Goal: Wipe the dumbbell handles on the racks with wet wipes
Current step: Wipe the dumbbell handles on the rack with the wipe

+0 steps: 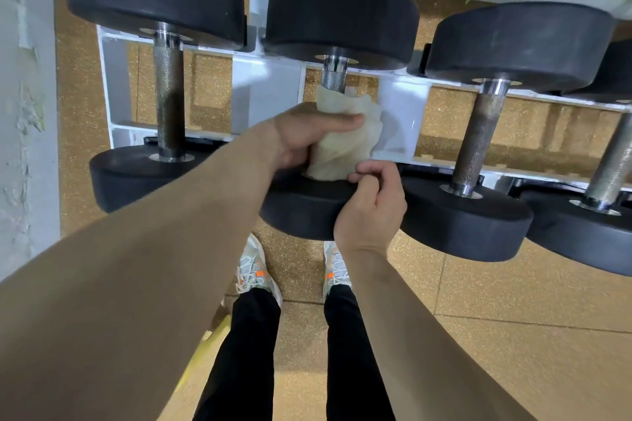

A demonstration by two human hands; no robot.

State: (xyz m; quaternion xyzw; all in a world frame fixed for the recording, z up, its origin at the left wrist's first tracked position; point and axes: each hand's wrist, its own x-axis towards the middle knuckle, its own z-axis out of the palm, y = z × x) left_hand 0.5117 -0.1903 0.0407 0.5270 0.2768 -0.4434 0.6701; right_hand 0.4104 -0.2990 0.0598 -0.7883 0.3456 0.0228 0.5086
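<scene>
You stand on a speckled floor (478,284) facing the white rack (403,106). Its two rails carry each dumbbell by its black heads, so the bar hangs free between them. That is why you can get round a bar without lifting anything.

The middle dumbbell (342,17) is the one you are working on. The left dumbbell (168,96) and right dumbbell (477,137) sit beside it with bare bars, and neither hand touches them.

Your left hand (304,137) comes in from the side and grips the wipe (342,147) round the handle (334,79). The thumb lies flat across the front, pressing the wipe onto the knurling. The fingers go behind the wipe, so I cannot tell whether they close fully round the bar.

Your right hand (372,205) sits low against the near head with its fingers curled, thumb and forefinger pinching the wipe's bottom edge. I judge it is holding the loose tail taut so the wipe doesn't bunch while the left hand works.

The wipe covers most of the handle. Only a short knurled stretch shows above it, just under the far head, and that stretch looks to be what's left on this bar.
</scene>
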